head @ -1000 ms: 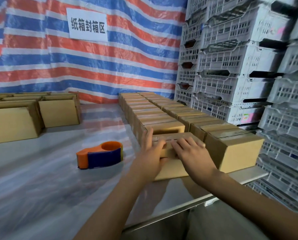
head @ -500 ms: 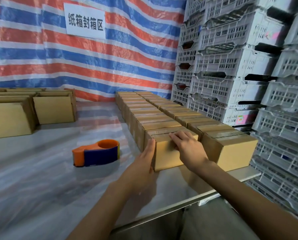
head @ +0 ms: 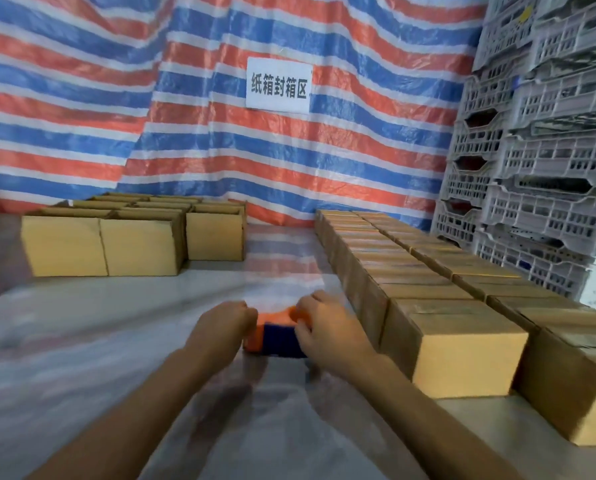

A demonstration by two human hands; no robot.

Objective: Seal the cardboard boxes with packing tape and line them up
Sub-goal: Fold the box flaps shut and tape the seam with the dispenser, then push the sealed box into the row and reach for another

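An orange and blue tape dispenser (head: 276,337) lies on the plastic-covered table (head: 99,341), left of two long rows of sealed cardboard boxes. The nearest box of the left row (head: 462,348) stands at the table's front; the right row's front box (head: 580,382) is beside it. My left hand (head: 220,329) curls round the dispenser's orange left end. My right hand (head: 327,327) grips its right end, fingers bent over the top. The frame is motion-blurred, so the finger contact is not sharp. A group of unsealed boxes (head: 106,244) stands at the far left.
White plastic crates (head: 549,174) are stacked high along the right side, close behind the box rows. A striped red, white and blue tarp with a white sign (head: 279,84) hangs behind the table. Bare table surface lies between the two box groups.
Both hands left the front box of the left row and moved left onto the tape dispenser. My view turned left and up.
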